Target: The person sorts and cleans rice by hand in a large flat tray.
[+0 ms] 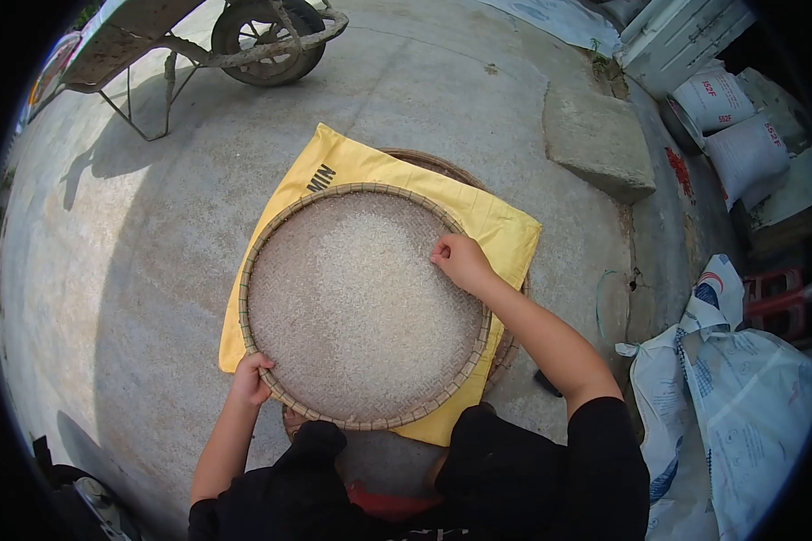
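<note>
A round woven bamboo winnowing tray [246, 293] rests level over my knees, with white rice grains [383, 298] spread across its middle and right side. At the tray's lower left, my left hand [253, 378] is closed around the rim, thumb on top. My right hand [461, 261] is over the right part of the tray, its fingertips pinched together at the edge of the rice. Whatever is between those fingertips is too small to make out. Under the tray lies a yellow sack [284, 176] with black letters, and beneath that shows the edge of another woven tray [438, 162].
A wheelbarrow [266, 50] stands on the concrete floor at the upper left. To the right are a concrete step [598, 135], stacked white sacks [747, 153], and crumpled woven bags [740, 397] beside a red plastic stool [776, 302].
</note>
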Available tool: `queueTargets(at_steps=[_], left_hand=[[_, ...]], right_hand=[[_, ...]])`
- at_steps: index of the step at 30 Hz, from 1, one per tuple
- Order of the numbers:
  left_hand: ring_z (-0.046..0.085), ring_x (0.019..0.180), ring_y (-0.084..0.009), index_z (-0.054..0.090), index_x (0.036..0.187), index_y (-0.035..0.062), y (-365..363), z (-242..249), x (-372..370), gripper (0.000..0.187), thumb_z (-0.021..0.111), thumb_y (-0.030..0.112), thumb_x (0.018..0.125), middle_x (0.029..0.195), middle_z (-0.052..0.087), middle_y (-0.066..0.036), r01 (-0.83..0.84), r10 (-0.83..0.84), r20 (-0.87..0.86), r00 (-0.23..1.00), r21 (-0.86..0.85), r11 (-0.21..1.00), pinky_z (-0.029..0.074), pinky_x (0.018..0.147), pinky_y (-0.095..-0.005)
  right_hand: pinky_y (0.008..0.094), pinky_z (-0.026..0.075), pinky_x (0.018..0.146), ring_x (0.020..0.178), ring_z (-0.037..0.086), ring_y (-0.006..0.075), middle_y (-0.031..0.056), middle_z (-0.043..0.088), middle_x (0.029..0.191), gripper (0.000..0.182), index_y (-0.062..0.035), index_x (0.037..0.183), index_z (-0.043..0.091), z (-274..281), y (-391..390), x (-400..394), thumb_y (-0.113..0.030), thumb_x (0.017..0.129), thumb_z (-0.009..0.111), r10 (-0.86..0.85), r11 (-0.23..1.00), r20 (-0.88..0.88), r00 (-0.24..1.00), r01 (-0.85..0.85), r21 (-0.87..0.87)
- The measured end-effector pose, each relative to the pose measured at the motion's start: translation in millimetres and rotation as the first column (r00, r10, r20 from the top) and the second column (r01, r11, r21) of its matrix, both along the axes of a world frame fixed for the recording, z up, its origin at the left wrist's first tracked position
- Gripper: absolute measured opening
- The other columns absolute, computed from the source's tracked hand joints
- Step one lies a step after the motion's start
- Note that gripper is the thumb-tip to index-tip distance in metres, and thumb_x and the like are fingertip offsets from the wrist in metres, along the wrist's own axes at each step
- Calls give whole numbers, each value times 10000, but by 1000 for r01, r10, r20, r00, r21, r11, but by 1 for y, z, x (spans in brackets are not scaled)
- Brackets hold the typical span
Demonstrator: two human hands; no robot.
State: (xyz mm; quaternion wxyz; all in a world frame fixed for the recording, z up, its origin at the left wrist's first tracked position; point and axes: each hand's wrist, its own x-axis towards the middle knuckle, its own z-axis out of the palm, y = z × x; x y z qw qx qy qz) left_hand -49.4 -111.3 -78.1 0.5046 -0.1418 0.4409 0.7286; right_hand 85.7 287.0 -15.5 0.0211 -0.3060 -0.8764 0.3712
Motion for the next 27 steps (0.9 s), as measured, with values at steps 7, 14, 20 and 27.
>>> queueTargets(at_steps=[7, 14, 20, 27], left_hand=[[512, 1069, -364, 377, 1232, -60, 0, 0, 1, 627, 470, 21, 617, 1158, 516, -203, -1, 1, -7, 1000, -30, 1000, 416, 951, -480], [528, 1036, -349, 375, 1228, -68, -5, -1, 2, 620, 463, 4, 618, 1131, 531, -193, -50, 51, 12, 999, -60, 997, 426, 936, -459], [525, 1039, -354, 381, 1217, -66, -17, -12, -6, 597, 460, 6, 630, 1133, 526, -192, -66, 67, 2, 998, -56, 996, 435, 923, -473], [524, 1044, -357, 396, 1207, -63, -6, -1, -4, 595, 462, 14, 621, 1134, 531, -190, -40, 39, -19, 999, -68, 997, 431, 934, -463]], right_hand=[[316, 466, 631, 688, 591, 209, 99, 624, 747, 93, -28, 735, 595, -5, 6, 9, -91, 743, 664, 46, 999, -2, 999, -46, -6], [296, 459, 633, 673, 572, 182, 72, 607, 736, 144, -36, 799, 589, 41, 39, 69, -108, 729, 693, 346, 938, 336, 876, -315, -147], [324, 462, 654, 712, 578, 220, 86, 603, 746, 163, -42, 812, 585, 45, 18, 75, -97, 707, 698, 333, 942, 281, 900, -307, -134], [357, 460, 700, 826, 567, 263, 93, 580, 849, 91, -46, 829, 573, 17, -13, 8, -88, 756, 606, 339, 939, -28, 940, -336, 67]])
